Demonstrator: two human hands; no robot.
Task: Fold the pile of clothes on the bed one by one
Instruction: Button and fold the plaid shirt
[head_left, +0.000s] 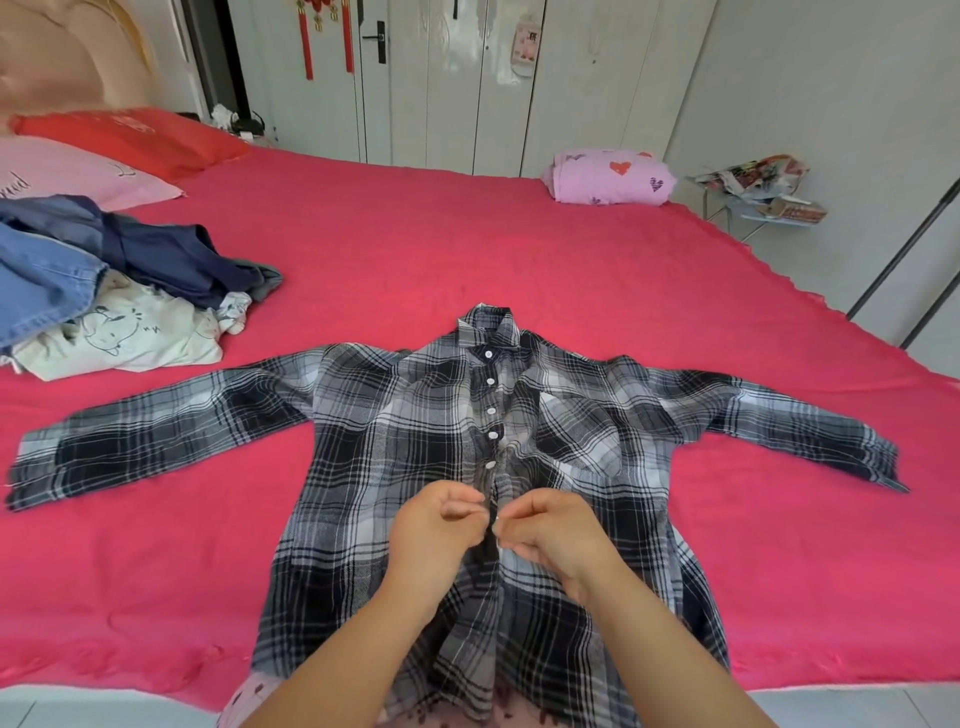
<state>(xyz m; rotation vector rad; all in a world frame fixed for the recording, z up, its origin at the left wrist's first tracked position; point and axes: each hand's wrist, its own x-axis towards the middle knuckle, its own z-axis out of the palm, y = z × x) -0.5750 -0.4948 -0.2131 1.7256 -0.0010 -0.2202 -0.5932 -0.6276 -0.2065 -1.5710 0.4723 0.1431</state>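
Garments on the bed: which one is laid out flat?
The plaid shirt, sleeves spread, with left hand and right hand pinching its placket; the denim, navy garment and cartoon-print top lie heaped.

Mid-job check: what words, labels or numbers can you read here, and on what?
On the pink pillow: cursive letters, cut off at the frame edge, unreadable.
On the red pillow: faint white print, too blurred.
On the wardrobe sticker: one dark character, too blurred.
On the plaid shirt: none seen.
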